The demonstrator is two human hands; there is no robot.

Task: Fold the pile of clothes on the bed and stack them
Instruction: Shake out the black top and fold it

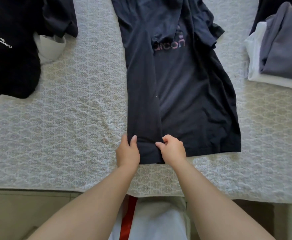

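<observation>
My left hand (127,151) and right hand (172,149) each pinch the near hem of the dark T-shirt (185,101), lying flat mid-bed (72,118) with one side strip folded inward, probably to square that fold, between the unfolded pile (8,54) and the folded stack (280,54).
</observation>
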